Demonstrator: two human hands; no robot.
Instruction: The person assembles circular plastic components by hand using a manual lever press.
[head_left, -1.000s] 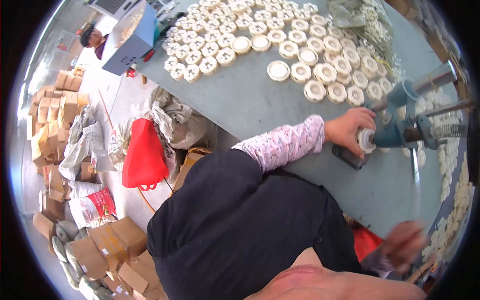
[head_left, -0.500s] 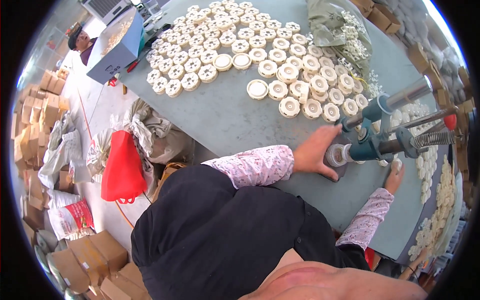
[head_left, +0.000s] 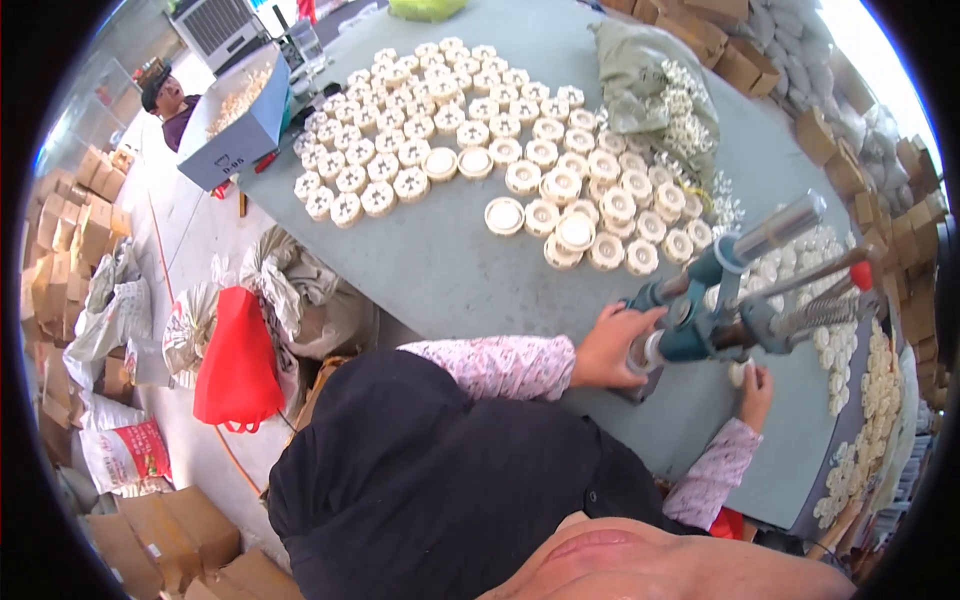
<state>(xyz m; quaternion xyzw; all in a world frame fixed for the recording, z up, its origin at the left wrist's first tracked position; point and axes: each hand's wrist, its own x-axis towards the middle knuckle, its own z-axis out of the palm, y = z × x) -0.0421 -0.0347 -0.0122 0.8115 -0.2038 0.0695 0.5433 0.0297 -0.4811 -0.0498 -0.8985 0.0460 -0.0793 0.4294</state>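
My left hand [head_left: 612, 345] is at the foot of a teal hand press [head_left: 705, 325], its thumb and fingers curved round a round white plastic part [head_left: 647, 350] under the ram. To the right of the press, my right hand [head_left: 757, 393] pinches a small white disc-like piece [head_left: 738, 373] just over the table. Beyond my left hand, a cluster of round cream plastic parts [head_left: 605, 251] spreads over the grey table [head_left: 460, 280]. One cream part [head_left: 575, 232] lies flat on top of others at the near edge.
A grey-green sack [head_left: 640, 75] spills small white pieces at the back. More white parts [head_left: 835, 365] lie beyond the press on the right. A blue box [head_left: 228, 150] stands at the far left corner near another person [head_left: 172, 105]. Sacks and a red bag [head_left: 240, 360] sit on the floor.
My left fingers have closed in round the part under the press. My right hand has drawn slightly back with the small piece. A tilted cream part on the pile now lies flat.
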